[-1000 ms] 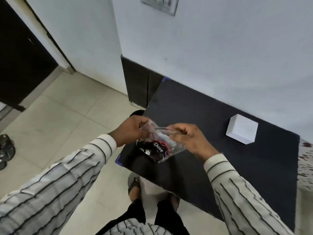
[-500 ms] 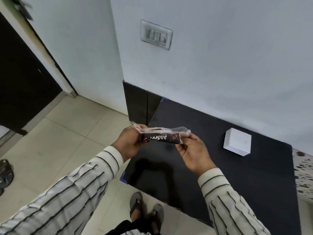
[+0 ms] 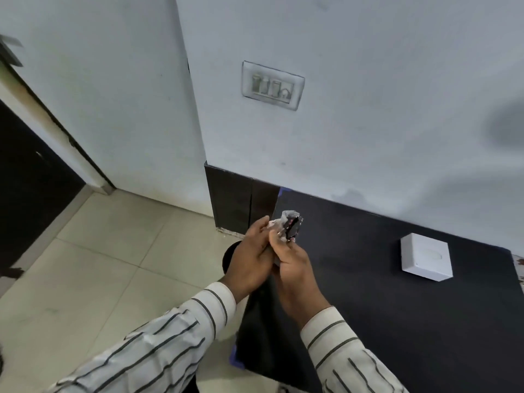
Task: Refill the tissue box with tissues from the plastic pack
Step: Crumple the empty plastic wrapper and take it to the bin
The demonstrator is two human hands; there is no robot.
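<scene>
Black bench (image 3: 397,321) along pale wall, w/ white tissue box (image 3: 425,260) lying flat near far right edge, round opening on top, well apart from hands. Switch plate (image 3: 272,85) on wall above. Striped sleeves (image 3: 158,344) coming in from bottom. Left hand (image 3: 251,258) & right hand (image 3: 293,266) pressed close together over bench's left end, held up in air. Both grips closed on crumpled plastic pack (image 3: 290,226), clear film w/ dark printed part, poking up above fingertips.
</scene>
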